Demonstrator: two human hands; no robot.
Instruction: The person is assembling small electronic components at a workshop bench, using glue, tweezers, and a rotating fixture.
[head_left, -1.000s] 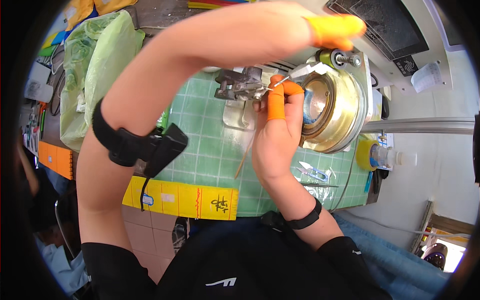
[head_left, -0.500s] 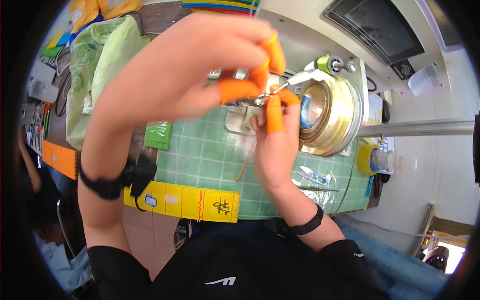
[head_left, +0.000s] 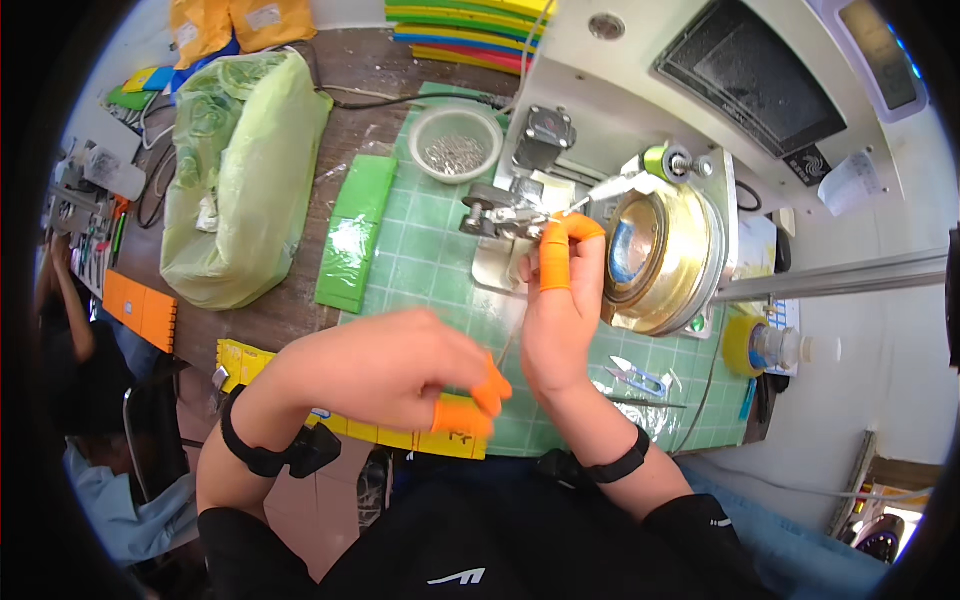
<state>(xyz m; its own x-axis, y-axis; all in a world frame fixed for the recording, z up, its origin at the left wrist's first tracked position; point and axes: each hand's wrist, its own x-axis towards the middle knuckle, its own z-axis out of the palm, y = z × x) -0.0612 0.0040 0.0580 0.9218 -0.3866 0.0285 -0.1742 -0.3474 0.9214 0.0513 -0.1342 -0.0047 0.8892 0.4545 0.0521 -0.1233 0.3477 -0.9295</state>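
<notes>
My left hand [head_left: 395,368], with orange finger covers on its tips, hovers over the near edge of the green mat. Its thumb and fingertips are drawn together, and whatever lies between them is too small to make out. My right hand [head_left: 562,325], also in orange finger covers, is pinched at the metal clamp [head_left: 510,214] of a bench machine. What it holds there is hidden by the fingers. A white-tipped guide arm [head_left: 608,188] reaches down to those fingertips from a green spool [head_left: 660,162]. Right beside my right hand sits a large gold-coloured drum [head_left: 675,265].
A grey bowl [head_left: 455,118] holds small metal pieces. Left of it are a green strip [head_left: 357,235] and a pale green bag [head_left: 265,170]. Thread snips [head_left: 640,378] and dark tweezers [head_left: 645,403] lie on the mat [head_left: 425,270]. A yellow strip [head_left: 385,433] lines the near edge.
My left hand has come away from the clamp, moving down and toward me, uncovering the bowl and green strip. My right hand stays pinched at the clamp.
</notes>
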